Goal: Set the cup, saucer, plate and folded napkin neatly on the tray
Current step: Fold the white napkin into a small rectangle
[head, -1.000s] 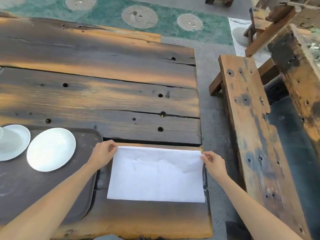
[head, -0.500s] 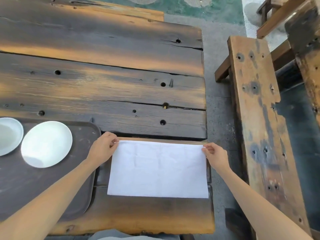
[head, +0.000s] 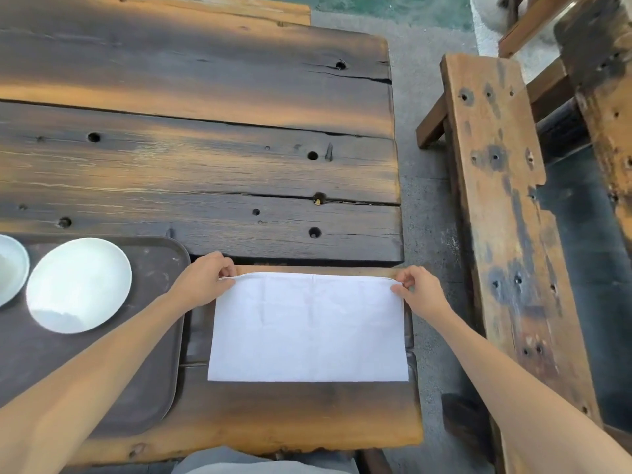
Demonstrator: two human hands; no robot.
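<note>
A white napkin [head: 307, 326] lies flat on the wooden table, to the right of a dark brown tray [head: 150, 336]. My left hand [head: 203, 283] pinches the napkin's far left corner, and my right hand [head: 422, 290] pinches its far right corner; that far edge is lifted slightly off the wood. On the tray rests a white plate [head: 79, 284]. A second white dish [head: 10, 268] sits at the tray's left, cut off by the frame. No cup can be seen.
The plank table [head: 205, 159] stretches away in front of me, its right edge close to the napkin. A worn wooden bench [head: 506, 206] runs along the right side across a strip of concrete floor.
The camera has tilted down and drawn closer. Both hands still hold the napkin's far corners, and the far edge has risen a little from the table.
</note>
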